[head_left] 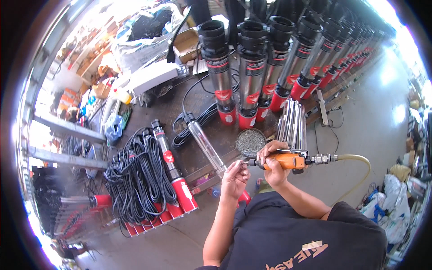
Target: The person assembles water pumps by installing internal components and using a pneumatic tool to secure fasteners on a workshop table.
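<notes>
My right hand (274,167) is wrapped round an orange air screwdriver (290,160), which lies nearly level and points left. A pale air hose (368,163) runs from the metal fitting at its back end. My left hand (235,181) is pinched at the driver's tip; whatever small thing its fingers hold is too small to make out. Close beside the left hand lies a silver pump (204,143) with a black cable, its near end partly hidden by the hand. Just beyond both hands sits a round tin (238,135) filled with small grey metal pieces.
Rows of upright silver-and-red pumps (249,78) line the bench's far side. Long metal strips (292,120) lie right of the tin. Left are red-based pumps (184,193) and coiled black cables (137,180). A white box (153,76) and sacks (144,36) stand behind; bags (393,207) lie far right.
</notes>
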Action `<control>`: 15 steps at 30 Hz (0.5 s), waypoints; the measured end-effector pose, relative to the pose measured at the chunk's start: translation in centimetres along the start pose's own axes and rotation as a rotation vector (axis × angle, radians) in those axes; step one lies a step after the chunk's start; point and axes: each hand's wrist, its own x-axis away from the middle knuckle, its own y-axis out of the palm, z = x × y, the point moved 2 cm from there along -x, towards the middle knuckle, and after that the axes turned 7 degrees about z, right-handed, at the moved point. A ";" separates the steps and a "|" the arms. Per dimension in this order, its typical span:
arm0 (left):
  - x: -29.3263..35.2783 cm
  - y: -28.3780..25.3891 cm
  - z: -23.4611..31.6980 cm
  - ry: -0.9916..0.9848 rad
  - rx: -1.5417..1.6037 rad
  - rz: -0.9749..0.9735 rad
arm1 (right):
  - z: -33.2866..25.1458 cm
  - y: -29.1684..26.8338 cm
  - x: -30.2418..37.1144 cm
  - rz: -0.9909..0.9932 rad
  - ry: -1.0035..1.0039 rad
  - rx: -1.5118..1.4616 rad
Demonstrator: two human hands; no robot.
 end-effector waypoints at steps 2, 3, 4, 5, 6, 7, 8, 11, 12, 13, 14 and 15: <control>0.7 -0.2 0.1 -0.013 0.025 0.018 | 0.6 0.3 0.3 -0.044 0.027 0.009; 1.1 -0.3 0.2 -0.017 0.038 0.027 | 0.8 0.4 0.5 -0.063 0.031 -0.012; 1.5 -0.3 0.3 -0.021 0.045 0.037 | 0.9 0.6 0.6 -0.081 0.035 -0.033; 1.8 -0.4 0.3 -0.013 0.064 0.051 | 1.2 0.7 0.8 -0.098 0.039 -0.053; 2.1 -0.5 0.2 -0.008 0.084 0.067 | 1.5 0.8 1.1 -0.108 0.052 -0.051; 2.4 -0.8 0.2 -0.005 0.103 0.082 | 1.7 0.9 1.3 -0.120 0.074 -0.046; 2.7 -1.0 0.4 0.008 0.104 0.071 | 1.9 1.2 1.6 -0.131 0.095 -0.040; 3.7 -1.2 0.8 0.010 0.140 0.106 | 2.6 1.4 2.0 -0.165 0.119 -0.023; 3.8 -1.4 0.9 0.012 0.140 0.134 | 2.8 1.7 2.1 -0.174 0.125 -0.011; 3.9 -1.6 1.1 0.012 0.140 0.162 | 3.0 1.9 2.2 -0.181 0.130 0.001; 3.9 -1.8 1.2 0.011 0.138 0.189 | 3.3 2.0 2.4 -0.187 0.134 0.009; 4.0 -2.2 1.3 -0.003 0.163 0.193 | 3.5 2.1 2.6 -0.192 0.137 0.017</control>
